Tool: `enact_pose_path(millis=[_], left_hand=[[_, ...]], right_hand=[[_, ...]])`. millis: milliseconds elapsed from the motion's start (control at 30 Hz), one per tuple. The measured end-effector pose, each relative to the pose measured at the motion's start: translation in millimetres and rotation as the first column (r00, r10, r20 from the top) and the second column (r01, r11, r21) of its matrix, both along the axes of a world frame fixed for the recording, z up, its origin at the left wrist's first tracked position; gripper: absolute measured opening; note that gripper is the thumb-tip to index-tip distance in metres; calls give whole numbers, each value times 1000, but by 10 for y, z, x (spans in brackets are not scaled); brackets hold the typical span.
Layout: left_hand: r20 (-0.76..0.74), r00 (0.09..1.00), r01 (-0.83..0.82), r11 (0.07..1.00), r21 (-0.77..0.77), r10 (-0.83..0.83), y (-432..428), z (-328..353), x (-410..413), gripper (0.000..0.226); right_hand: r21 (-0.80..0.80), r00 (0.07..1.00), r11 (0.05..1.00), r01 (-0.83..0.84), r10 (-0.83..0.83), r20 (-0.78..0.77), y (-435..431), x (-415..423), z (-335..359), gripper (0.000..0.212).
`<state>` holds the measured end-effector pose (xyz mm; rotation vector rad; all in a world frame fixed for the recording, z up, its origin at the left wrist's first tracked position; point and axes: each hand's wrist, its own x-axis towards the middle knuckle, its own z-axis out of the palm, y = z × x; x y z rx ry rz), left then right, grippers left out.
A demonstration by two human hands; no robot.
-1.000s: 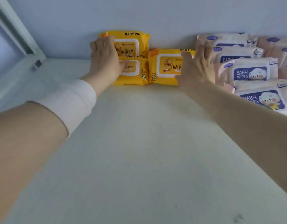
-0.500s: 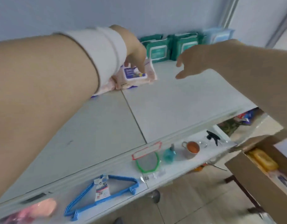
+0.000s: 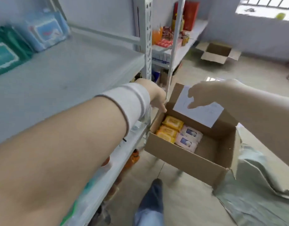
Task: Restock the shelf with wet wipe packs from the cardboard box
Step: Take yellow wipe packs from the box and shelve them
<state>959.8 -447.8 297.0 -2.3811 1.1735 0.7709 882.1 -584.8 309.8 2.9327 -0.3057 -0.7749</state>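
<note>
We stand at the grey metal shelf [image 3: 78,67], whose broad board runs along our left, most of it bare. The tiled floor [image 3: 197,75] lies open toward the far wall. A crumpled grey sheet [image 3: 257,185] spreads over it at our right, reaching the near corner of the cardboard box [image 3: 186,159]. The shelf's perforated upright [image 3: 148,38] rises at the board's right end, between the board and the box. Behind it a second rack [image 3: 181,46] carries red and orange goods, too blurred to name. A spare carton [image 3: 219,52] sits near the far wall with its flaps spread.

The cardboard box is open beside the shelf's edge. Its rear flap stands raised and bears a white paper label [image 3: 200,111]. The right half of the box floor is bare cardboard. Green packs [image 3: 6,54] and blue packs [image 3: 46,33] stand at the back left of the board.

Inside the box, three yellow packs [image 3: 169,128] lie in a row against the left wall. Two pink packs [image 3: 188,138] lie just beside them.

Our left hand [image 3: 156,97], above a white wristband [image 3: 132,103], hangs over the box's rear left corner. Its fingers are loose, point down and hold nothing. Our right hand [image 3: 204,93] hovers before the raised flap with fingers slack and lightly bent, holding nothing.
</note>
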Motion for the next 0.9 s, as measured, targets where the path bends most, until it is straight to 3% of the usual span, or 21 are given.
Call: enact_pose_path(millis=[133,233,433,567,667,767,833,900], left_hand=[[-114,993,42,998,54,-35,-898,-740,356,59],[-200,979,56,991,119,-32,-1355,-1254,584,58],[-356,928,-34,975,220,113,-1712,-2569,862,57],[-352,891,-187,939,290,286,-1622,-3608,963,74],[-280,917,-179,921,345,283,-1548,-4448,1173,85],[-246,951,-79,916,393,188,-1517,-5090,1328,80],[-253,963,14,913,408,98,-1555,-5404,1400,66],[-278,960,94,904,418,29,-1594,-5571,1460,53]], right_hand=[[34,966,989,143,-132,-222,-812,100,-731,54],[131,935,955,265,-221,-278,-1332,126,-1261,46],[335,803,746,576,-439,-402,-1835,4,-2559,66],[398,714,609,687,-463,-525,-1844,86,-3612,81],[496,761,579,647,-450,-467,-1860,481,-4497,91],[599,790,529,601,-507,-345,-1970,1088,-5297,89],[598,729,472,648,-612,-307,-2034,1498,-5742,87],[510,636,440,739,-704,-316,-1978,1777,-6070,98]])
